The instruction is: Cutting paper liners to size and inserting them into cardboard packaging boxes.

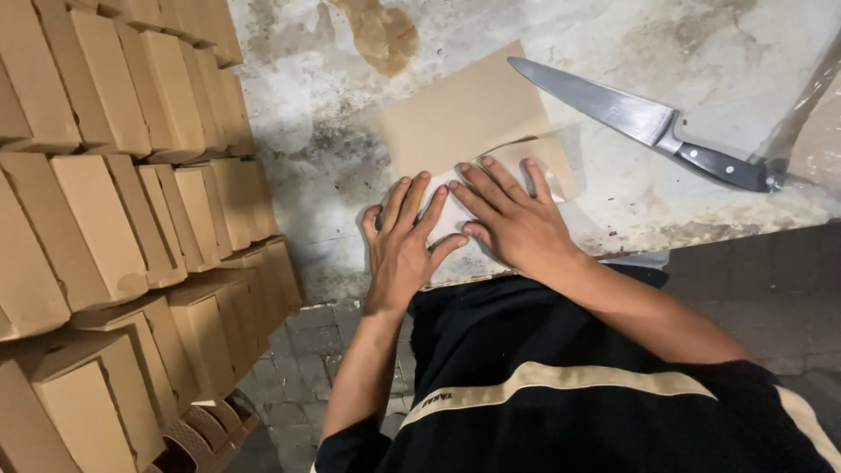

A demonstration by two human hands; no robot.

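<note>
My left hand (405,238) and my right hand (511,217) lie flat, fingers spread, side by side at the near edge of a worn white table (298,114). Both press down on a small white block (445,219) wrapped in clear film, mostly hidden under my fingers. It rests on a sheet of brown paper (464,109) that spreads away from me across the table. Part of the paper is folded up beside my right fingers.
A large kitchen knife (644,118) with a black handle lies at the right, blade pointing left. Stacks of brown cardboard boxes (131,219) fill the left side. A clear plastic sheet (810,105) sits at the far right. Paved floor shows below.
</note>
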